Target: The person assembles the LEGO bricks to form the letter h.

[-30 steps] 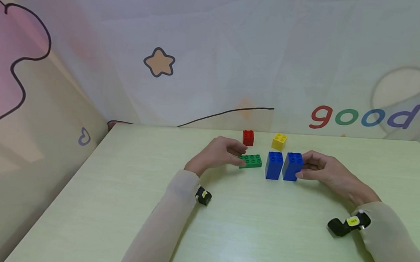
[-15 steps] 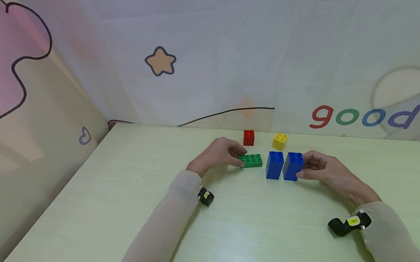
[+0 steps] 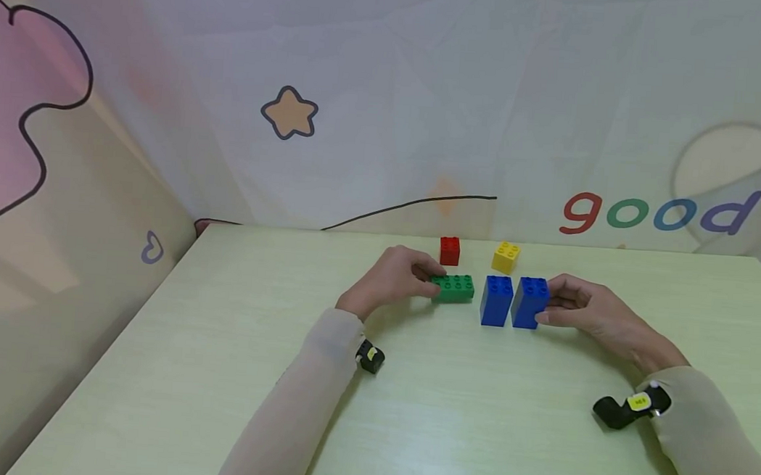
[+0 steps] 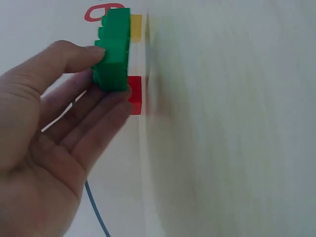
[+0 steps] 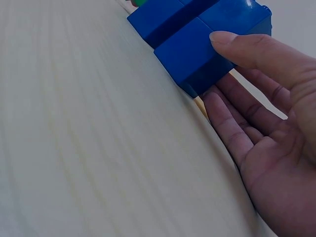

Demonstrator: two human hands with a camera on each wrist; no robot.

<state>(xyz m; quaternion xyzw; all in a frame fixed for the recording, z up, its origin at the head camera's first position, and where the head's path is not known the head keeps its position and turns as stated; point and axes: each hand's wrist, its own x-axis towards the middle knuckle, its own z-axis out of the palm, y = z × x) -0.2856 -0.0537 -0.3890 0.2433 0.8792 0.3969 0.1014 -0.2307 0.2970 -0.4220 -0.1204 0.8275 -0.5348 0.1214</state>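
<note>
A: How is the green brick [image 3: 457, 291] placed?

B: It is pinched at its left end between the thumb and fingers of the left hand [image 3: 391, 280], left of the left blue block [image 3: 495, 307] and nearer than the red brick [image 3: 449, 255]. Its long axis is laid left to right, studs turned up.

A: And the right blue block [image 3: 528, 309]?

B: Stood on end, long axis vertical, a narrow gap being left beside its twin. It is pinched from the right by the right hand [image 3: 597, 310], the thumb set on its near face.

A: What is hidden?

B: In the right wrist view only a sliver of green is shown — the rest is cut off. In the left wrist view the red and yellow brick [image 3: 505, 260] are partly masked by the green one. Whether its underside is touching the table [image 3: 421, 422] cannot be told.
</note>
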